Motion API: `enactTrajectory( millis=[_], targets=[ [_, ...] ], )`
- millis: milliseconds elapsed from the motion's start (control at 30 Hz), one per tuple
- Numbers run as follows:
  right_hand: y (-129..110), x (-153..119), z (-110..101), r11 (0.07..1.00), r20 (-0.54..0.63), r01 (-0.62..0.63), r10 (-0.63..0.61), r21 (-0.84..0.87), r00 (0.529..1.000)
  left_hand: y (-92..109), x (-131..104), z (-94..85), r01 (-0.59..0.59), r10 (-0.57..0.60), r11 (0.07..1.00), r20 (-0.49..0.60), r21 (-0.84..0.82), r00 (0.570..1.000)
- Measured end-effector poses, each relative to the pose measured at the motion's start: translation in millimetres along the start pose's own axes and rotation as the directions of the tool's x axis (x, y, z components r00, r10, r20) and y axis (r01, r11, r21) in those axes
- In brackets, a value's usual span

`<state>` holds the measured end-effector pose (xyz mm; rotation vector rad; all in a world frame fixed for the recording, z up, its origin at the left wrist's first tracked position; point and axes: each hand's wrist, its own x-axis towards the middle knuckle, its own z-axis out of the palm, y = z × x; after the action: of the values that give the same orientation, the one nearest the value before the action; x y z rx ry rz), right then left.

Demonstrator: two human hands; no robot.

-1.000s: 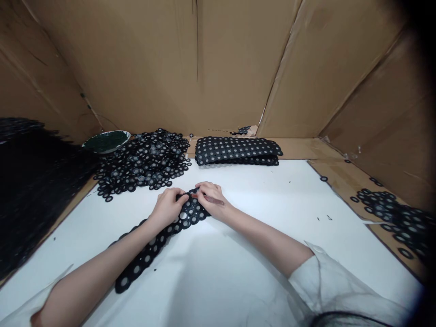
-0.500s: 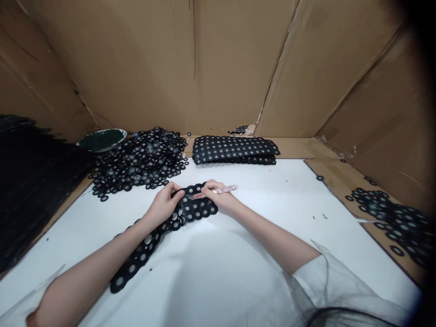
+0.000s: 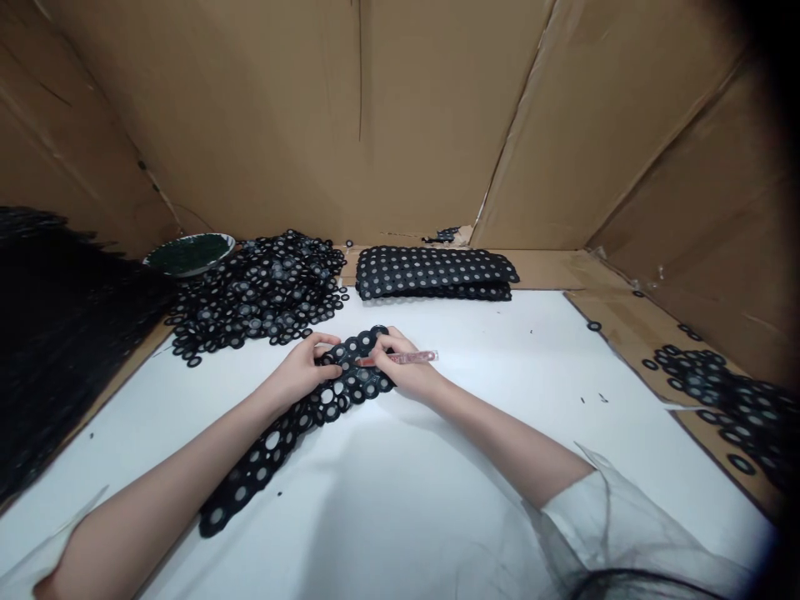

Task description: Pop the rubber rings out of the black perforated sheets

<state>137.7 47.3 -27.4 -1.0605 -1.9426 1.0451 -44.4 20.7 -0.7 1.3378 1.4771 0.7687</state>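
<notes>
A long strip of joined black rings [image 3: 250, 467] slants across the white table top, its near end at the lower left. My left hand [image 3: 306, 367] pinches the strip's upper part, thumb on top. At its far right end, my right hand [image 3: 400, 362] grips a slim tool with a clear pinkish handle [image 3: 416, 357]. The tool's tip points left over the rings, close to my left thumb; its exact form is too small to make out. My right fingers also touch the strip's edge.
Loose black rings [image 3: 262, 287] lie heaped at the back left, beside a bowl of dark green stuff [image 3: 191, 254]. A folded ring mat [image 3: 434, 271] rests at the back. More rings [image 3: 718, 383] lie at the right, and a dark pile [image 3: 62, 333] at the left. Cardboard walls [image 3: 281, 125] enclose the table.
My right hand has shifted slightly down, and the tool now lies flatter. The strip's far end has turned up a little, showing more rings between my hands.
</notes>
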Motion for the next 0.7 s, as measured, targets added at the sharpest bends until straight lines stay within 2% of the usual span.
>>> enactTrajectory(
  millis=[133,267,367,433,533,633,700],
  targets=[
    [2,-2,8,0.994,0.005,0.086,-0.086,-0.067,0.996,-4,-2,6.2,-0.034,0.053,0.989,-0.131,0.146,0.99],
    [-1,-4,18,0.945,-0.018,0.175,-0.187,-0.274,0.982,-10,-6,15.1,-0.039,0.086,0.979,-0.234,0.199,0.968],
    [-6,-7,23,0.893,-0.013,0.222,-0.246,-0.391,0.969,-11,-10,20.1,-0.054,0.09,0.987,-0.234,0.153,0.968],
    [-8,-7,24,0.884,-0.017,0.258,-0.287,-0.391,0.958,-9,-12,21.0,-0.064,0.079,0.994,-0.19,0.083,0.979],
    [-7,-3,20,0.947,-0.075,0.227,-0.249,-0.228,0.966,-6,-13,18.7,-0.116,0.129,0.989,-0.167,0.088,0.977],
    [-1,3,9,0.993,-0.081,0.052,-0.043,0.105,0.996,-4,-12,15.2,-0.198,0.224,0.967,-0.17,0.158,0.96],
    [4,6,1,0.945,-0.024,-0.058,0.069,0.323,0.997,-2,-11,14.4,-0.239,0.263,0.958,-0.154,0.158,0.952]
  ],
)
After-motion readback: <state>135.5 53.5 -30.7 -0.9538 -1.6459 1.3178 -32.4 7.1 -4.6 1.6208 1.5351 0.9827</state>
